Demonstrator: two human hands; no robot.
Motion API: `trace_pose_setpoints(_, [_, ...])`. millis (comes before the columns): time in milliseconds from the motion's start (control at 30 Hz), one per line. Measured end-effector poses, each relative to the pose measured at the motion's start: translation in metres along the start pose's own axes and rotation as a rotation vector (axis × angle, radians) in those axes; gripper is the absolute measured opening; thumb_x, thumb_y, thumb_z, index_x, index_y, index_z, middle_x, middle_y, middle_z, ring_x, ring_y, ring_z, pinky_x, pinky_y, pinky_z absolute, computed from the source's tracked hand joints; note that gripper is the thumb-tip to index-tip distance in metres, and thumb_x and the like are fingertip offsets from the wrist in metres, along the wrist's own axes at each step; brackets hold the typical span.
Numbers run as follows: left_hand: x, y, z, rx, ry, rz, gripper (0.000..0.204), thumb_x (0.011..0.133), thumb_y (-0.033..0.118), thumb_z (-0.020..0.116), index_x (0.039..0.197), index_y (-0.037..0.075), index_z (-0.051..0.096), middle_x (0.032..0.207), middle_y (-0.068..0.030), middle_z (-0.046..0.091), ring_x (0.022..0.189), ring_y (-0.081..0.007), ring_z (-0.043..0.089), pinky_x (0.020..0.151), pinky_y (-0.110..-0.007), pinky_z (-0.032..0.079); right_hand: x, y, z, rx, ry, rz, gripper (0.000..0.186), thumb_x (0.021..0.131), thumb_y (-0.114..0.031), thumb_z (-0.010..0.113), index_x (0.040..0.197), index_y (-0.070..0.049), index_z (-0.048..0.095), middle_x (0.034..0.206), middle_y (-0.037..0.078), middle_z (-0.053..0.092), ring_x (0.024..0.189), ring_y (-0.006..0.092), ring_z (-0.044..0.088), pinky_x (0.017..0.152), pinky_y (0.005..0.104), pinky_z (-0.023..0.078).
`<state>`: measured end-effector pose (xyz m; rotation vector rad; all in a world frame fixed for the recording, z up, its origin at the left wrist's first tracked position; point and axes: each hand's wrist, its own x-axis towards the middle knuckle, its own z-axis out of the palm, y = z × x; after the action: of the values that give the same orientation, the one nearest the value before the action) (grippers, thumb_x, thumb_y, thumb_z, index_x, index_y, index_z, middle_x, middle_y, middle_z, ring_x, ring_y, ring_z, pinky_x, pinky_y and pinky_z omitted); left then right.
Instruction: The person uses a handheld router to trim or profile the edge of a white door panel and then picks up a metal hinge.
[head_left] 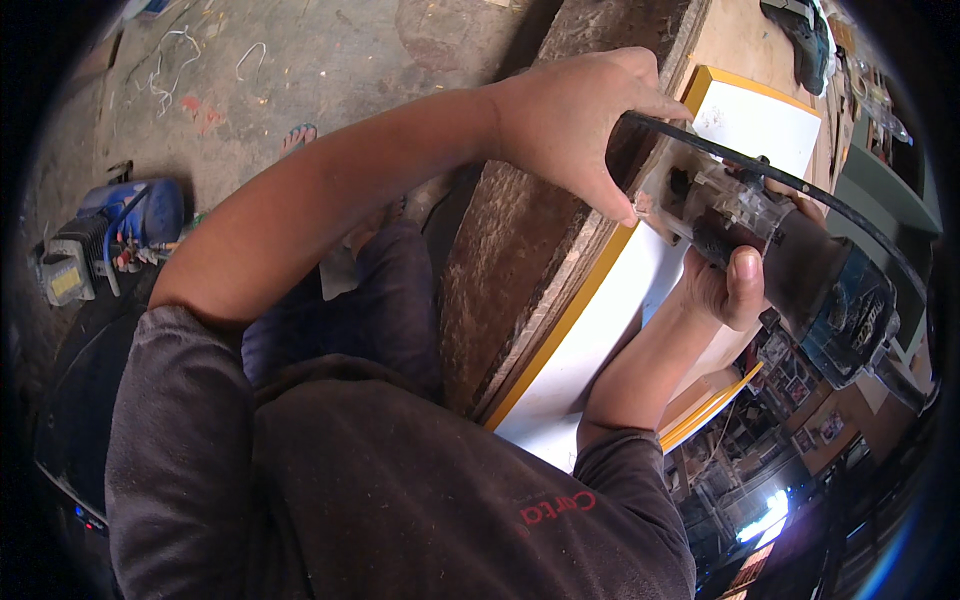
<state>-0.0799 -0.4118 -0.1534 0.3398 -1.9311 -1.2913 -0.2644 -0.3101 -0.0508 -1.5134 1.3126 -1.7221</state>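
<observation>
My right hand [730, 285] grips the body of a teal and black trim router [835, 290] with a clear plastic base, its thumb lying across the near side. My left hand [580, 125] reaches over a rough wooden plank, thumb and index finger spread wide around the router's base end. The left thumb tip is close to the base; I cannot tell if it touches. A black power cord [760, 160] runs past the left index finger and over the router. Below the tool lies a white panel with yellow edging [580, 350], partly hidden by my right forearm.
The thick brown plank [510, 270] runs along the panel. Another power tool [795, 40] lies at the top right. More yellow-edged boards [710, 405] sit beside my right elbow. A blue air compressor [130, 225] stands on the concrete floor at left, with loose white strands [175, 65] beyond.
</observation>
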Motion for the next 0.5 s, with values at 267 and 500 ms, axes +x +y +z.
trace_pose_setpoints(267, [0.0007, -0.0013, -0.0005, 0.036, 0.029, 0.021, 0.093, 0.059, 0.046, 0.094, 0.134, -0.002, 0.067, 0.111, -0.018, 0.058, 0.102, -0.0311, 0.061, 0.086, -0.038, 0.052, -0.0003, 0.0029, -0.0026, 0.024, -0.021, 0.003, 0.087, 0.072, -0.02, 0.087, 0.139, 0.012, 0.043, 0.124, 0.027, 0.063, 0.112, 0.0365, 0.068, 0.103, 0.0443, 0.055])
trace_pose_setpoints(500, [0.0008, -0.0008, -0.0023, 0.047, 0.028, 0.002, 0.093, 0.058, 0.05, 0.093, 0.13, -0.004, 0.069, 0.11, -0.0213, 0.061, 0.102, -0.0343, 0.064, 0.09, -0.04, 0.053, -0.001, 0.0067, -0.005, -0.006, -0.001, 0.007, 0.088, 0.069, -0.024, 0.085, 0.138, 0.012, 0.043, 0.122, 0.028, 0.063, 0.112, 0.0369, 0.067, 0.105, 0.0456, 0.054])
